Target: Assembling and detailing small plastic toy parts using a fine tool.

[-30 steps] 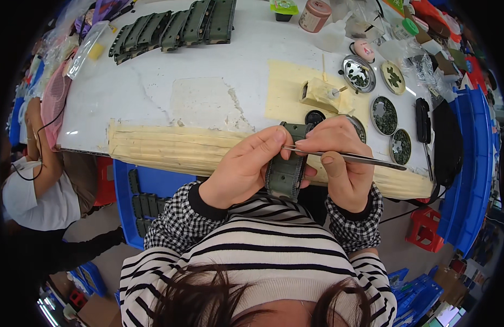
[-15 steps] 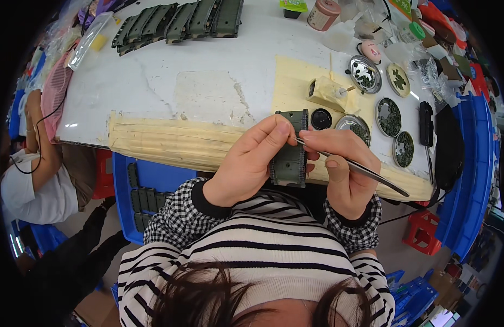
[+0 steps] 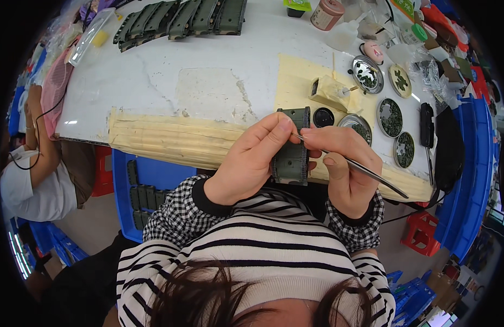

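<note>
My left hand (image 3: 243, 163) is closed around the side of a dark green, slightly curved plastic part (image 3: 291, 162) with ridged edges. It stands upright over the table's front edge. Pinched in my right hand (image 3: 350, 166) is a pair of metal tweezers (image 3: 378, 179); their thick end slants down to the right. The thin tip meets the part's upper half, close to my left thumb. Whatever the tip may grip is too small to make out. Some right fingers reach behind the part's edge.
Round dishes of small green pieces (image 3: 389, 117) stand to the right, near a black round cap (image 3: 323, 117) and a tape-wrapped holder (image 3: 333, 95). Similar green parts (image 3: 205, 19) lie in a row at the back. A blue bin (image 3: 159, 170) with more parts sits below left. Another person (image 3: 37, 180) sits at left.
My hands, the part and the tweezers hold nearly the same pose, while the view has shifted slightly. At lower left, a dark-clothed person's legs have moved closer to me.
</note>
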### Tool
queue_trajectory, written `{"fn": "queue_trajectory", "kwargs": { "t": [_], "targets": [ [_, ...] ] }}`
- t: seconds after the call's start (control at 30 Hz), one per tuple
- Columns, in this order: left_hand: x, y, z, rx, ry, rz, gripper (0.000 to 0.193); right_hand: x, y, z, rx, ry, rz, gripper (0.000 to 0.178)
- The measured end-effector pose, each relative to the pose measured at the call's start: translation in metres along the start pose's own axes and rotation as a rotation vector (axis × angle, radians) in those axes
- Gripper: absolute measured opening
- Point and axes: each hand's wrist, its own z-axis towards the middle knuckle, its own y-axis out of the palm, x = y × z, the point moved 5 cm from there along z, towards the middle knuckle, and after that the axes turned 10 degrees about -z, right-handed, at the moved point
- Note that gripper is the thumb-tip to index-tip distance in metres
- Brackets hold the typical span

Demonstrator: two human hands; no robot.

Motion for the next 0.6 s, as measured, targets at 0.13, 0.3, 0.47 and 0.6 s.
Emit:
{"fn": "queue_trajectory", "kwargs": {
  "t": [0.13, 0.3, 0.47, 0.6],
  "targets": [
    [0.001, -0.002, 0.002, 0.026, 0.022, -0.009, 0.030, 0.000, 0.001, 0.002, -0.005, -0.011, -0.015, 0.018],
    [0.002, -0.001, 0.001, 0.021, 0.020, -0.016, 0.031, 0.000, 0.001, 0.003, -0.005, -0.058, -0.041, 0.018],
    [0.002, -0.002, 0.001, -0.036, -0.009, -0.071, 0.026, 0.011, 0.002, -0.002, 0.084, -0.039, 0.037, 0.016],
    [0.014, 0.006, -0.001, 0.035, 0.067, 0.015, 0.053, 0.024, -0.015, -0.010, 0.262, 0.074, 0.114, 0.020]
  ]
}}
